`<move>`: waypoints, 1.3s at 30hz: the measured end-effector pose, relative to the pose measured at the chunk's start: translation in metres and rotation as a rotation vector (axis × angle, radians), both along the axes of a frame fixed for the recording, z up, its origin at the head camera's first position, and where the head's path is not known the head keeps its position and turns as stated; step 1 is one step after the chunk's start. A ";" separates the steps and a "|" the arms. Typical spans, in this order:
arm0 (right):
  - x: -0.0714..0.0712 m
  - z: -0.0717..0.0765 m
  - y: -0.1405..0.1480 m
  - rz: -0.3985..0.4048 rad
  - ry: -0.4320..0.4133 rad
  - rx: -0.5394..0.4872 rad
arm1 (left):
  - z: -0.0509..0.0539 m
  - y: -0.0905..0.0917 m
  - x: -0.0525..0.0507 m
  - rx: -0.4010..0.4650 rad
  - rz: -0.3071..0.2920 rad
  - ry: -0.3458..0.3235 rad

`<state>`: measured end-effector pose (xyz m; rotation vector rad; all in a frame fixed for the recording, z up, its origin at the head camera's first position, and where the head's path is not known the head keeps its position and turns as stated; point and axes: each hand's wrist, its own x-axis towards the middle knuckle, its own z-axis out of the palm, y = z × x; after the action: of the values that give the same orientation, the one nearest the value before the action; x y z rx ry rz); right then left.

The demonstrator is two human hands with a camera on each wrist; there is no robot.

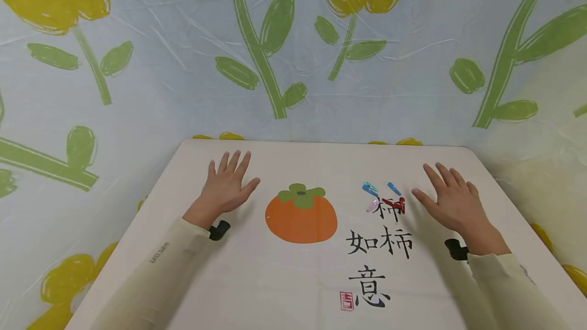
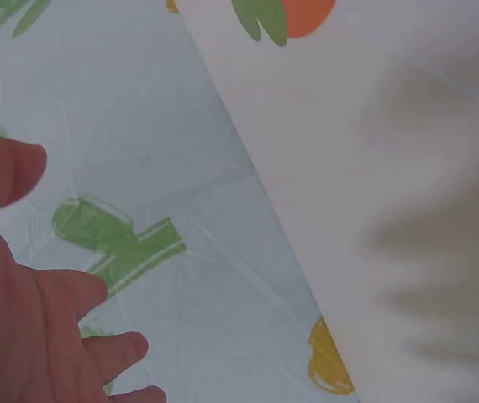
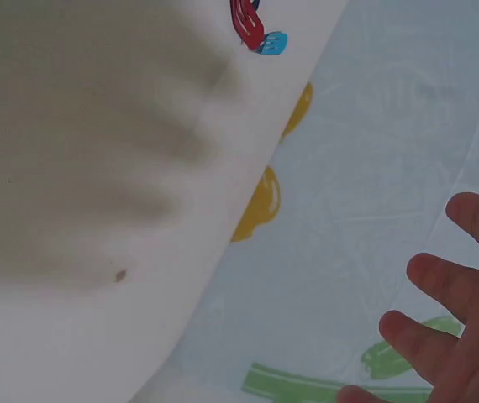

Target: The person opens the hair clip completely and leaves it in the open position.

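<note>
Several small snap hair clips lie in a loose group on the right half of the table. Blue and teal clips (image 1: 369, 190) overlap at the group's left, and a single blue clip (image 1: 394, 188) lies to their right. Below them are a pink clip (image 1: 373, 205) and red clips (image 1: 401, 205). In the right wrist view, a red clip (image 3: 248, 23) and a blue clip (image 3: 273, 44) show at the top. My right hand (image 1: 454, 200) hovers right of the clips, fingers spread, holding nothing. My left hand (image 1: 225, 185) is raised left of the printed persimmon, fingers spread and holding nothing.
The pale table cover (image 1: 266, 279) bears a printed orange persimmon (image 1: 300, 225) and black characters (image 1: 371, 286). Behind the table's far edge hangs a light sheet (image 1: 183, 65) with yellow flowers. Black wrist bands (image 1: 220, 230) show beneath the sleeves.
</note>
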<state>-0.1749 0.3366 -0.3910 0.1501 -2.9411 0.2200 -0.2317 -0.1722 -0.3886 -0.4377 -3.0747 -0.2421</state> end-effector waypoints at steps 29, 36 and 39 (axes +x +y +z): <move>-0.007 -0.012 -0.026 0.025 -0.022 0.001 | -0.017 0.063 0.009 -0.054 -0.110 0.085; -0.008 -0.010 -0.037 0.039 -0.025 -0.043 | -0.022 0.078 0.008 -0.064 -0.148 0.124; -0.010 -0.011 -0.041 0.042 -0.042 -0.062 | -0.026 0.085 0.008 -0.039 -0.168 0.122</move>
<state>-0.1847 0.2957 -0.4020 0.2010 -2.9704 0.3235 -0.2232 -0.0875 -0.4143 -0.6862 -2.9302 -0.1535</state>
